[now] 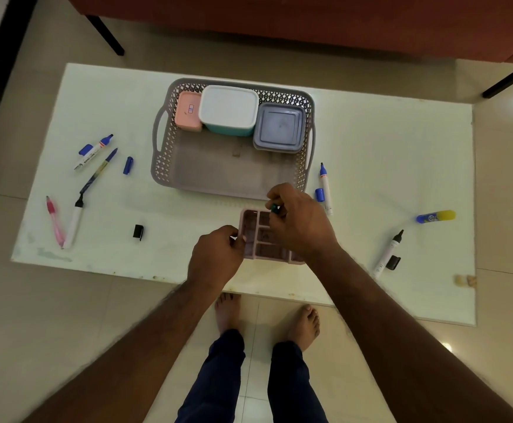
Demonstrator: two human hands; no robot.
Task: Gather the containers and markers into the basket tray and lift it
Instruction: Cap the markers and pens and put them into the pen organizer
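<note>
A grey basket tray (218, 175) stands on the white board, holding a pink container (188, 111), a white-lidded teal container (229, 108) and a grey-lidded container (279, 128) along its far side. In front of it lies a pink compartment box (260, 236). My left hand (215, 254) grips the box's left edge. Over the box, my right hand (301, 221) pinches a small green piece (275, 208). Uncapped markers lie scattered: blue ones at left (93, 152) and right (325, 187), black ones at left (73, 222) and right (388, 253), and a pink pen (54, 221).
Loose caps lie on the white board (386, 141): blue (128, 165), black (138, 232), black (392, 262). A blue and yellow glue stick (435, 216) rests at right. A red sofa with black legs (279, 19) stands beyond. My bare feet (267, 315) are below the board's near edge.
</note>
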